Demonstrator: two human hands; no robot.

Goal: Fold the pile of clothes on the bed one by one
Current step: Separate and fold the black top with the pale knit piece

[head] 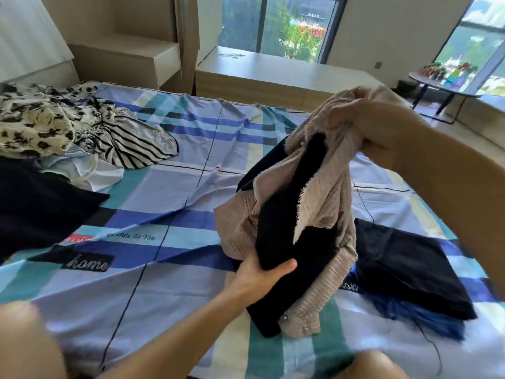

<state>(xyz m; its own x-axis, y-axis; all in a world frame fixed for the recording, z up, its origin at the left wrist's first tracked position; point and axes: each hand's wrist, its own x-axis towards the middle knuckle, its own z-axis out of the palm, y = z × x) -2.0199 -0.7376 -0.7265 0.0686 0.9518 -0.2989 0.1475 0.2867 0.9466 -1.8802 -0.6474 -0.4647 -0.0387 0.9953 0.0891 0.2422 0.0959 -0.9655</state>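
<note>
As right hand [366,124] grips its top, beige ribbed garment [237,228] hangs crumpled, left hand [261,276] gripping black panel [276,236].

One view only, worn on the head, wide-angle, looking forward and down across the bed [191,165], close above its near edge, windows [284,26] on the far wall up top

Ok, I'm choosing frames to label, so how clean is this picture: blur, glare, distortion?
Head view: soft daylight, no hard shadows; the window glares; wide-angle bending curves the bed sheet lines; a limb at lower left is blurred; the beige garment, left hand and right hand look sharp.
</note>
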